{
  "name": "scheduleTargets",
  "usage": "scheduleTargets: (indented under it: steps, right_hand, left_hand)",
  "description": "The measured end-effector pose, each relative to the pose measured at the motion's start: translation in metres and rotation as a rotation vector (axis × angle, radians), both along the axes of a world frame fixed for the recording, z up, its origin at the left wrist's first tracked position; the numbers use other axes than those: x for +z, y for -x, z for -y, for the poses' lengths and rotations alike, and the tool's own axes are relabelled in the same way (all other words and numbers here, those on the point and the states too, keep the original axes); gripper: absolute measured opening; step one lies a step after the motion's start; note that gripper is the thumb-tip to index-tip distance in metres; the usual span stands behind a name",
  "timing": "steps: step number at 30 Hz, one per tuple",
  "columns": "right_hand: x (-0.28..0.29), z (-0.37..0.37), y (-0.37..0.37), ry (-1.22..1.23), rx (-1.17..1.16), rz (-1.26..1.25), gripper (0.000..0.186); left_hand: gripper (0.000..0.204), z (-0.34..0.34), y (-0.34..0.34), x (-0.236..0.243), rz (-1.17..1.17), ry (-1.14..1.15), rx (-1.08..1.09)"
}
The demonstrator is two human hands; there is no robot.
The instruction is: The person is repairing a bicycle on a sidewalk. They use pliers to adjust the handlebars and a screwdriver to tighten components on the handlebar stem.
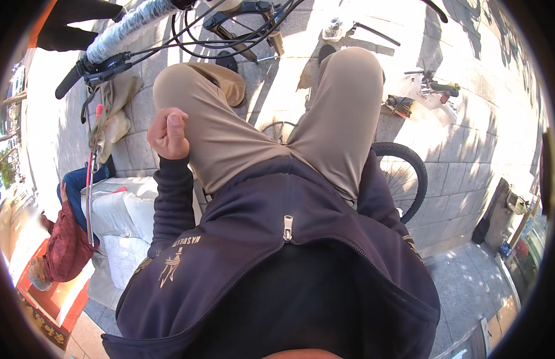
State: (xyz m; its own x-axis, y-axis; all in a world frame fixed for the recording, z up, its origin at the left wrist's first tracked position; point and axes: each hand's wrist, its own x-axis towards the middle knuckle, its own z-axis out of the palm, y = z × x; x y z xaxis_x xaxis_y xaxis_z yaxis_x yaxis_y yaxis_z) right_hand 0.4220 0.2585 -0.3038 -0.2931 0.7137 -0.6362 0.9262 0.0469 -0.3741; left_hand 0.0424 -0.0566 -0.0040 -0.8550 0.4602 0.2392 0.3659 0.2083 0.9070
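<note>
Left hand [168,133] curled in a fist, holding nothing visible, beside the bicycle handlebar [95,69]; right hand hidden

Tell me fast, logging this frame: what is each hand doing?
Left hand: closed in a fist by the thigh; anything inside cannot be told.
Right hand: not in view.

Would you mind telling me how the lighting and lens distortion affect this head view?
Head view: hard sunlight whitens the paving and left edge, with sharp shadows; the dark jacket loses detail; fisheye bends the paving joints near the black rim; the left hand, a closed fist, stays sharp; the right hand is out of sight.
</note>
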Motion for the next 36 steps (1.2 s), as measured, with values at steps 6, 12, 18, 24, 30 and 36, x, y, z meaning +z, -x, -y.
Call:
scheduleTargets:
  steps: [6,12,18,24,30,36]
  right_hand:
    - [-0.036,-0.005,-0.018,0.105,-0.093,-0.083,0.039]
    - [-0.012,0.009,-0.026,0.208,-0.712,-0.177,0.043]
    - [-0.054,-0.031,-0.065,0.128,-0.915,-0.324,0.032]
    - [-0.086,-0.121,-0.079,-0.472,-0.598,-0.214,0.035]
    - [-0.041,-0.186,-0.030,0.196,-0.860,-0.331,0.037]
    - [-0.084,-0.204,0.004,0.472,-1.583,-1.014,0.031]
  left_hand:
    - [0.046,-0.007,-0.009,-0.007,-0.121,0.155,0.252]
    - [0.053,-0.013,0.007,0.007,-0.019,0.259,0.163]
    - [0.060,-0.007,0.015,0.012,0.147,0.327,0.122]
    - [0.056,-0.028,0.008,0.008,0.015,0.318,0.103]
    - [0.053,-0.031,0.011,0.007,0.013,0.368,0.084]
    - [0.050,-0.043,0.012,0.007,-0.062,0.424,0.068]
